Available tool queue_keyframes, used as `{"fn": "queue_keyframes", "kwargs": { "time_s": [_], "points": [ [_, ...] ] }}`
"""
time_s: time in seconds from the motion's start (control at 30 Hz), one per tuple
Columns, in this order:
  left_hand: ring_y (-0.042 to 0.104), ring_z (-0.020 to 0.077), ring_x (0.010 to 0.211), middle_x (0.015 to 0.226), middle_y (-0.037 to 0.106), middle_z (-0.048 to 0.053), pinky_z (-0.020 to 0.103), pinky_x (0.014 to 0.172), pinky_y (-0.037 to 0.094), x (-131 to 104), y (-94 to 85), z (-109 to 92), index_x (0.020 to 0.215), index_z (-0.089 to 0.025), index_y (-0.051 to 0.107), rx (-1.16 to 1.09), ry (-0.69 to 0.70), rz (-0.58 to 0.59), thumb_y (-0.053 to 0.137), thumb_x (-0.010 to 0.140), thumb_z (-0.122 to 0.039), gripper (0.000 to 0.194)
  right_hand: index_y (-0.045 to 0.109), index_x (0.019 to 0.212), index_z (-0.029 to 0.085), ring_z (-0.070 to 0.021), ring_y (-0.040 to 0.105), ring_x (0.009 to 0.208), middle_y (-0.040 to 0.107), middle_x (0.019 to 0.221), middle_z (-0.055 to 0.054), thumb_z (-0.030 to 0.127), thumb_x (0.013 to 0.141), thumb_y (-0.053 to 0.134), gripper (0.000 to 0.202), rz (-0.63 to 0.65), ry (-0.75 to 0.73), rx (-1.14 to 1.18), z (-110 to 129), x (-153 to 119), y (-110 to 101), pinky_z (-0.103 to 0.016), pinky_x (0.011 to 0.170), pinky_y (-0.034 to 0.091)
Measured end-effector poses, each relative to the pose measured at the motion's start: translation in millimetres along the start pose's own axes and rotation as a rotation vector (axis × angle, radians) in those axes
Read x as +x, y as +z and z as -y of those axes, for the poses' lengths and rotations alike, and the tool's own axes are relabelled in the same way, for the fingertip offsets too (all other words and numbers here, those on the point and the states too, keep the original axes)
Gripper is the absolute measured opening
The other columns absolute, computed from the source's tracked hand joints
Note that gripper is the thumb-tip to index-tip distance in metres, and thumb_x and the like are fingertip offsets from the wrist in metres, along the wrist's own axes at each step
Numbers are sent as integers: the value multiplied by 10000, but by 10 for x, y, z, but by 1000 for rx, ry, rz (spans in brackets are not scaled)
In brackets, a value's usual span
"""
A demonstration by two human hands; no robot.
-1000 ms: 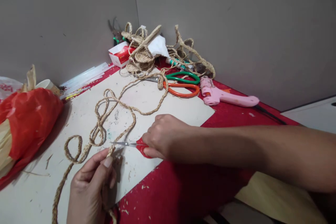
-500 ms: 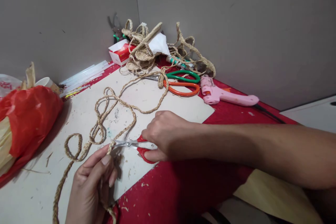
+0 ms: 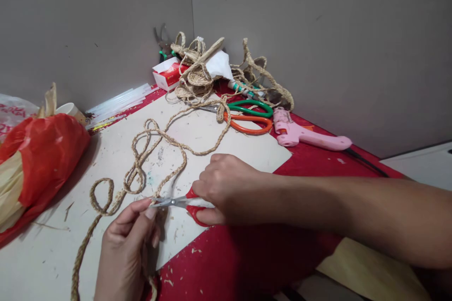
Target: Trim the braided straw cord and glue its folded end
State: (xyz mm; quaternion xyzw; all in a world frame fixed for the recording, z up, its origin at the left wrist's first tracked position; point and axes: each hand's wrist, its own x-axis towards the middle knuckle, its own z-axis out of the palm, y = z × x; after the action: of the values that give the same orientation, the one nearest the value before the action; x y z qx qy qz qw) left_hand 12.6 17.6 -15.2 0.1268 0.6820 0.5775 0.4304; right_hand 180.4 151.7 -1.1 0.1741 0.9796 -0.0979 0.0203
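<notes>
Between thumb and fingers, my left hand (image 3: pixel 129 240) pinches a thin braided straw cord (image 3: pixel 176 169). My right hand (image 3: pixel 221 188) grips red-handled scissors (image 3: pixel 172 202) by the finger loops. Their blades point left and lie at the cord, right by my left fingertips. Whether the cord is cut through cannot be made out. From the pinch, the cord runs up and loops across the white board (image 3: pixel 197 188). A thicker braid (image 3: pixel 83 254) curls beside my left hand, and a cord end hangs below that hand.
Large scissors (image 3: pixel 250 124) with green and orange handles lie behind, beside a pink glue gun (image 3: pixel 310 136). Braided cords (image 3: pixel 197 75), a red-white box (image 3: pixel 168 77) and pliers (image 3: pixel 163 44) crowd the corner. Clear glue sticks (image 3: pixel 123 103) and a red plastic bag (image 3: pixel 52 155) are left.
The scissor blades have closed further at the cord by my left fingertips. Both hands stay nearly in place, while the whole view has shifted slightly.
</notes>
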Motion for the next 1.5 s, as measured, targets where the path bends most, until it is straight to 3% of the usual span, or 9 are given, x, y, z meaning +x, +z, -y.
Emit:
{"fn": "queue_keyframes", "kwargs": {
  "time_s": [0.2,0.37,0.53,0.67,0.77,0.9,1.1,1.5],
  "points": [
    [432,73,464,509,547,-21,148,433,318,-46,42,29,757,-171,703,89,4,-67,854,575,-380,315,668,752,151,-197,617,600,697,670,-80,414,858,511,324,-36,-15,-91,34,-28,32,-356,683,319],
    [419,63,473,487,533,-29,134,443,319,-47,24,31,734,-169,703,52,23,-42,863,573,-366,300,660,741,149,-190,602,584,687,648,-80,428,849,503,338,-84,-35,-121,57,-46,47,-353,663,307],
    [422,64,464,488,542,-26,136,427,309,-28,-46,57,759,-180,710,94,23,-31,846,613,-361,270,654,717,166,-168,574,545,680,626,-62,432,864,503,339,19,13,-104,80,-36,15,-342,649,302],
    [418,64,460,491,546,-27,139,428,303,-21,-78,52,769,-199,707,121,41,2,809,676,-343,199,648,728,185,-146,554,525,678,633,-29,297,875,534,217,133,5,-86,50,-11,1,-333,617,283],
    [409,68,459,492,535,-24,148,418,295,-15,-65,35,768,-191,710,123,61,18,798,688,-342,192,649,744,179,-147,557,548,688,667,-33,224,863,537,170,83,-28,-75,14,-10,6,-334,622,278],
    [439,80,486,493,520,-28,150,438,322,2,-35,17,783,-185,715,68,65,-5,810,669,-326,205,658,734,179,-150,572,586,702,679,-33,273,883,494,241,2,-26,-15,-13,-15,3,-318,628,284],
    [450,74,498,517,554,-27,145,465,345,22,-48,40,783,-189,717,62,79,-8,820,656,-328,214,667,721,178,-174,591,590,689,639,-44,448,791,528,311,-121,-14,4,9,-41,-7,-329,645,306],
    [437,72,448,503,562,-25,148,388,309,-26,-1,23,741,-180,728,193,98,-93,863,550,-393,317,672,692,167,-165,578,571,689,633,-57,427,812,537,317,-53,-8,-60,22,-22,-1,-344,673,308]
  ]
}}
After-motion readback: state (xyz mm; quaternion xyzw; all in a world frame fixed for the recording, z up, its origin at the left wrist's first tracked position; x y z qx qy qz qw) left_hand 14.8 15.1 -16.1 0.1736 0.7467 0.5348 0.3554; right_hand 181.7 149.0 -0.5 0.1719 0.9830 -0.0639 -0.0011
